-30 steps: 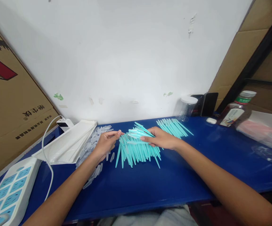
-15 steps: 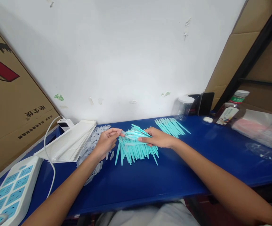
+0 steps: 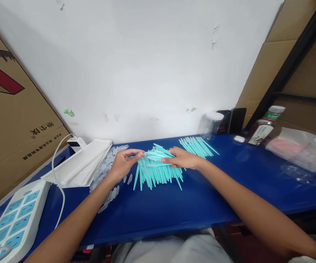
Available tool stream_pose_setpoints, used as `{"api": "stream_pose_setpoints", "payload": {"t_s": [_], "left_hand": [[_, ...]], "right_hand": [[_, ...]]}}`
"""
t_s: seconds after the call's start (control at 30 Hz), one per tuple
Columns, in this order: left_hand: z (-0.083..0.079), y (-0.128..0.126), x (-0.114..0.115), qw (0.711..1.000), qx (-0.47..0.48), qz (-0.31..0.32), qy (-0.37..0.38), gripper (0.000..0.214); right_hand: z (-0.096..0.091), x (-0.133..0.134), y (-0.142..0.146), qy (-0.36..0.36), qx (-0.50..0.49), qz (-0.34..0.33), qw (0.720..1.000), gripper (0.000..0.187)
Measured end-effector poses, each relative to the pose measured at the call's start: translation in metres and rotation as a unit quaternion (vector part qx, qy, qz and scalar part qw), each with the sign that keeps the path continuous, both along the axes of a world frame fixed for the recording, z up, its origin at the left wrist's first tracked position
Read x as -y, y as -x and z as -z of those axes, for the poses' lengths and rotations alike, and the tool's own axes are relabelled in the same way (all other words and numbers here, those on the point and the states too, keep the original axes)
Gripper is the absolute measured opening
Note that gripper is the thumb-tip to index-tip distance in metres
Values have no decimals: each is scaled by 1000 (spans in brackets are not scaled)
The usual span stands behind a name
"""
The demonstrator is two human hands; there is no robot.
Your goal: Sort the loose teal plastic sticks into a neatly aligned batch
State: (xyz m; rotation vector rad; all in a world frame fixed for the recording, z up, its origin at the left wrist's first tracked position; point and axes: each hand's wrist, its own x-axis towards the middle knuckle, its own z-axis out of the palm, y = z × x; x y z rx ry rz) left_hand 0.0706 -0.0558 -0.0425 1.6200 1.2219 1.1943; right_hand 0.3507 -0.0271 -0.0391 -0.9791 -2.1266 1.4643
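Note:
My right hand (image 3: 184, 158) is closed around a bunch of slim teal eyebrow razors (image 3: 156, 155), their tips pointing left. At those tips, my left hand (image 3: 126, 162) pinches with thumb and forefinger on what looks like a small clear cap, largely hidden by the fingers. Below both hands lies a heap of more teal razors (image 3: 158, 175) on the blue table (image 3: 158, 215). Loose translucent caps (image 3: 103, 170) are spread beside and behind my left forearm. Farther right, a neat row of razors (image 3: 197, 147) with clear tips rests near the wall.
White paper sleeves (image 3: 78, 166) and a power strip (image 3: 15, 215) with a white cable are at the left. On the right stand a clear jar (image 3: 211, 126), dark phones (image 3: 237, 121), a bottle (image 3: 264, 126) and a plastic bag with pink contents (image 3: 292, 146). A white wall closes the back.
My left fingers have drawn closer together at the razor tips. The right hand still holds the bunch in nearly the same place, and the view has shifted slightly.

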Motion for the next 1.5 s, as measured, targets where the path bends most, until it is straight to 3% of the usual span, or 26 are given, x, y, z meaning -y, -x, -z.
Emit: {"api": "stream_pose_setpoints", "payload": {"t_s": [0.33,0.7,0.83,1.0,1.1,1.17,1.27,1.33,1.43,1.5], "left_hand": [[2,-1,4,995,-90,-6,-53,30],[2,-7,11,997,-54,48,-31,31],[-2,-7,7,998,50,-17,29,36],[5,8,-8,964,213,-122,102,41],[13,17,-18,963,199,-154,96,42],[16,20,-22,976,123,-164,68,44],[11,27,-22,989,-101,-102,-25,48],[2,35,-20,970,-237,-2,-50,46],[-13,50,-16,931,-326,159,33,33],[-20,58,-14,911,-336,223,88,36]], "right_hand": [[-2,3,-1,-5,11,-65,998,48],[-5,10,4,-9,2,-78,997,46],[-6,10,5,-31,9,-69,997,48],[-7,9,4,-40,20,-44,998,49],[-7,8,4,-45,19,-44,998,47],[-7,8,4,-49,20,-46,998,47],[-5,8,4,-54,20,-48,997,45],[-4,8,4,-54,19,-48,997,45],[-4,8,4,-55,20,-47,997,45],[-5,7,4,-55,19,-47,997,46]]}}
